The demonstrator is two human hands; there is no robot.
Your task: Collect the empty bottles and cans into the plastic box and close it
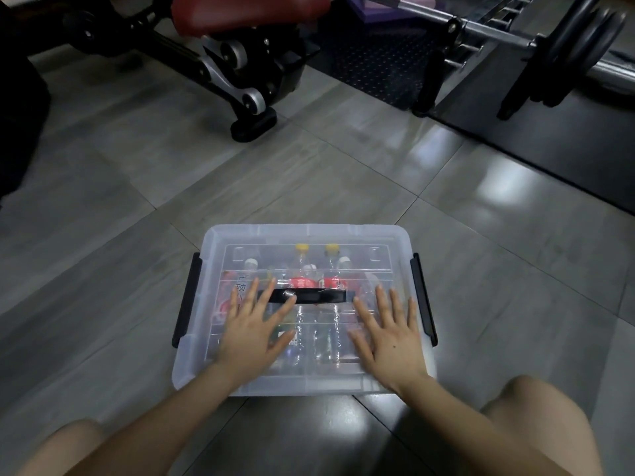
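A clear plastic box (309, 231) stands on the floor in front of me with its translucent lid on. Through the lid show several bottles (302, 266) with yellow and white caps and red labels. A black handle (309, 297) lies flat in the middle of the lid. Black latches sit on the left side (187, 300) and the right side (424, 300). My left hand (254, 328) rests flat on the lid's left half, fingers spread, fingertips at the handle's left end. My right hand (388, 334) lies flat on the right half, fingers spread.
Grey tiled floor (103, 269) surrounds the box. A black exercise machine with a red seat (240, 63) stands behind it to the left. A barbell with weight plates (584, 42) sits on a dark mat at the back right. My knees (536, 407) flank the near edge.
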